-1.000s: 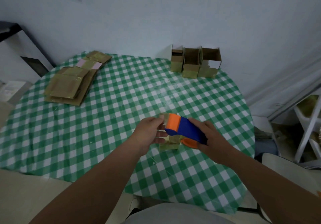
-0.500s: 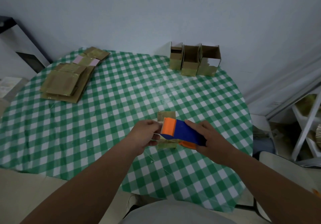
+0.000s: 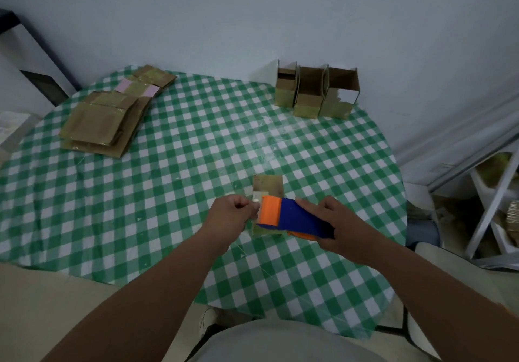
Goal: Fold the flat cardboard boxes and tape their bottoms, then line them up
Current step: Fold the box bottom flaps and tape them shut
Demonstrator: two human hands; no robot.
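Far left on the checked surface: stack of flat boxes. Centre: left hand, grip pinching the tape end. Small box lies beneath the blue-orange tape dispenser, grasped by right hand. Back right: three folded boxes touching in line.

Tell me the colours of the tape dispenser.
Blue body with an orange front, tape dispenser, seen in the head view.

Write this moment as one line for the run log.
stage: taping | right hand: holds tape dispenser | left hand: pinches tape end | box: under dispenser | finished boxes: three
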